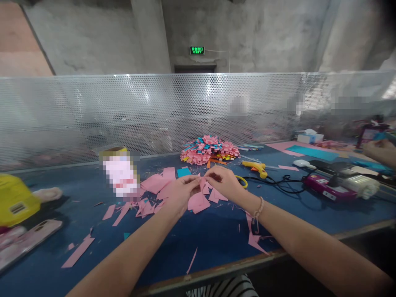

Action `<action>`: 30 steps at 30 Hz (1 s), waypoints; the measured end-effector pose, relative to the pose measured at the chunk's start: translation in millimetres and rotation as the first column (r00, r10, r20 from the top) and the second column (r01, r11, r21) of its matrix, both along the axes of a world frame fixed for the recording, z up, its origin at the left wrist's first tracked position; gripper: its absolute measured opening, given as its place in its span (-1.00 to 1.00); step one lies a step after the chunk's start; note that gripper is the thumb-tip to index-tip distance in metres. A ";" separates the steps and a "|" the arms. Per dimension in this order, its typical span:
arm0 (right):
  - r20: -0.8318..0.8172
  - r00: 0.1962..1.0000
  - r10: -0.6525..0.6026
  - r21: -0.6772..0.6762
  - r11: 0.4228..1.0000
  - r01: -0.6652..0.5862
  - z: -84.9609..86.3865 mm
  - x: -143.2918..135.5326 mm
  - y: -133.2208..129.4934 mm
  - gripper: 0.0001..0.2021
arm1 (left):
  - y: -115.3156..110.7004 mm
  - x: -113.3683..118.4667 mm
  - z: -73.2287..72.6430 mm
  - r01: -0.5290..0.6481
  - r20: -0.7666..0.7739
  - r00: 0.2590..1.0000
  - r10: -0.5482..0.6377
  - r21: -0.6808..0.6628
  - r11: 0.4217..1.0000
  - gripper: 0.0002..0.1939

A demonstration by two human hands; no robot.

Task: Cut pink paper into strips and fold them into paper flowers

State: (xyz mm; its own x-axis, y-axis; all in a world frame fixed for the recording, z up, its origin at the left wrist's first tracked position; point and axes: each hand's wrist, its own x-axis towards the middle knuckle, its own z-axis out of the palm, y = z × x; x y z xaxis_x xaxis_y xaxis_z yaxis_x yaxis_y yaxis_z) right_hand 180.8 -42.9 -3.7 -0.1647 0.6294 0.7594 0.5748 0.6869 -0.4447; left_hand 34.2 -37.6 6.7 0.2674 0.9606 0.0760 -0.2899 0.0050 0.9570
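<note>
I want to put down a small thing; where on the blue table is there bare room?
Bare: between the right forearm and the purple device. Mostly bare: between the left forearm and the pink offcut beside the right forearm, except one thin pink strip. Crowded: around the left hand and right hand, with pink paper pieces.

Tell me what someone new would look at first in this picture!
Probably the frilly pink-and-blue heap, at the back of the blue table near the metal mesh screen. In front of it, the left hand and right hand pinch a small pink paper, with more pink pieces around them. High up, a green exit sign glows against the grey wall.
</note>
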 end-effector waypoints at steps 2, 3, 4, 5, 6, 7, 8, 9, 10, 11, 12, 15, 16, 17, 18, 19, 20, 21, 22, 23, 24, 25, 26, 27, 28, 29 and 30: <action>0.015 1.000 -0.003 0.018 1.000 0.003 -0.7 0.8 0.4 -0.91 | -0.6 0.3 0.5 -0.008 0.000 1.000 0.008 -0.012 1.000 -0.86; 0.027 1.000 -0.003 0.034 0.999 0.002 -1.1 1.1 0.6 -0.91 | -0.6 0.4 0.6 -0.014 0.003 1.000 0.014 -0.019 1.000 -0.87; 0.041 0.999 -0.001 0.055 0.998 -0.002 -1.5 1.4 0.7 -0.91 | -0.5 0.4 0.5 -0.019 0.007 1.000 0.019 -0.029 0.999 -0.88; 0.058 0.998 0.004 0.081 0.997 -0.008 -1.9 1.7 0.9 -0.91 | -0.2 0.2 0.2 -0.020 0.012 1.000 0.021 -0.042 0.999 -0.89; 0.078 0.997 0.009 0.110 0.994 -0.018 -2.3 2.0 1.0 -0.90 | 0.2 -0.1 -0.1 -0.018 0.018 1.000 0.019 -0.058 0.998 -0.90; 0.102 0.995 0.016 0.141 0.990 -0.030 -2.6 2.5 1.1 -0.89 | 0.7 -0.5 -0.6 -0.013 0.024 1.000 0.015 -0.077 0.997 -0.91; 0.134 0.991 0.023 0.169 0.985 -0.046 -3.0 3.1 1.2 -0.89 | 1.3 -0.9 -1.2 -0.006 0.029 1.000 0.009 -0.098 0.995 -0.93; 0.170 0.985 0.029 0.194 0.979 -0.062 -3.2 4.0 1.3 -0.87 | 1.9 -1.4 -1.8 0.003 0.037 0.999 0.001 -0.117 0.993 -0.94; 0.210 0.977 0.034 0.215 0.973 -0.080 -3.5 5.0 1.4 -0.86 | 2.6 -1.9 -2.4 0.011 0.047 0.999 -0.005 -0.134 0.991 -0.95; 0.252 0.967 0.039 0.233 0.967 -0.100 -3.6 6.3 1.5 -0.85 | 3.3 -2.3 -3.1 0.017 0.059 0.998 -0.008 -0.148 0.989 -0.95; 0.297 0.954 0.045 0.247 0.961 -0.122 -3.6 7.7 1.5 -0.84 | 3.9 -2.6 -3.7 0.021 0.069 0.998 -0.009 -0.161 0.987 -0.95; 0.413 0.909 0.052 0.268 0.947 -0.175 -2.5 12.1 1.2 -0.82 | 5.2 -3.0 -5.0 0.025 0.085 0.996 -0.009 -0.189 0.982 -0.95; 0.439 0.897 0.052 0.270 0.945 -0.186 -1.7 13.3 1.0 -0.81 | 5.3 -3.0 -5.1 0.028 0.085 0.996 -0.011 -0.198 0.980 -0.94; 0.457 0.888 0.049 0.270 0.944 -0.190 -0.9 14.4 0.7 -0.80 | 5.4 -2.9 -4.9 0.033 0.085 0.996 -0.016 -0.205 0.978 -0.94; 0.470 0.882 0.045 0.269 0.944 -0.191 0.0 15.3 0.4 -0.79 | 5.3 -2.9 -4.6 0.041 0.086 0.996 -0.023 -0.210 0.977 -0.93; 0.480 0.877 0.041 0.269 0.944 -0.191 0.8 15.9 0.1 -0.78 | 5.2 -2.8 -4.2 0.050 0.087 0.996 -0.032 -0.212 0.976 -0.92; 0.489 0.872 0.037 0.267 0.945 -0.189 1.4 16.4 -0.2 -0.77 | 5.1 -2.7 -3.8 0.060 0.089 0.995 -0.042 -0.212 0.976 -0.92; 0.497 0.867 0.032 0.266 0.946 -0.187 1.9 16.8 -0.4 -0.77 | 5.1 -2.5 -3.4 0.069 0.091 0.995 -0.051 -0.212 0.975 -0.91; 0.504 0.863 0.027 0.266 0.946 -0.185 2.2 17.0 -0.5 -0.76 | 5.1 -2.4 -3.1 0.077 0.094 0.994 -0.058 -0.214 0.974 -0.91; 0.509 0.861 0.023 0.268 0.946 -0.183 2.3 17.2 -0.5 -0.76 | 5.2 -2.2 -2.8 0.082 0.098 0.993 -0.061 -0.218 0.973 -0.91; 0.512 0.859 0.018 0.272 0.945 -0.182 2.2 17.3 -0.5 -0.76 | 5.3 -2.1 -2.5 0.080 0.102 0.993 -0.058 -0.226 0.971 -0.92; 0.516 0.857 0.012 0.279 0.943 -0.181 1.9 17.5 -0.3 -0.77 | 5.3 -1.9 -2.3 0.074 0.105 0.993 -0.050 -0.237 0.969 -0.94; 0.521 0.853 0.004 0.287 0.941 -0.180 1.5 17.6 -0.1 -0.77 | 5.2 -1.7 -2.2 0.064 0.106 0.994 -0.039 -0.244 0.968 -0.95; 0.529 0.848 -0.004 0.294 0.939 -0.179 1.0 17.9 0.2 -0.78 | 5.0 -1.6 -2.0 0.051 0.104 0.994 -0.026 -0.245 0.968 -0.97; 0.541 0.841 -0.016 0.300 0.938 -0.175 0.6 18.1 0.4 -0.78 | 4.6 -1.6 -1.8 0.039 0.098 0.995 -0.015 -0.240 0.970 -0.98; 0.555 0.831 -0.028 0.304 0.937 -0.171 0.2 18.3 0.6 -0.78 | 4.0 -1.6 -1.6 0.031 0.091 0.996 -0.010 -0.231 0.972 -0.98; 0.572 0.819 -0.037 0.304 0.938 -0.170 -0.1 18.4 0.6 -0.78 | 3.4 -1.7 -1.4 0.030 0.082 0.997 -0.012 -0.221 0.975 -0.97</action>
State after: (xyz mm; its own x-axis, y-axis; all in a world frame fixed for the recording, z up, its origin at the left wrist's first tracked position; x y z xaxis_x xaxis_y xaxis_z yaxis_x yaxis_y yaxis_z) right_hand 199.3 -42.3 -3.8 -0.6575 0.3335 0.6756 0.5980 0.7764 0.1987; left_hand 32.5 -34.3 5.3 0.2894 0.9501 -0.1168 -0.3627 0.2217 0.9052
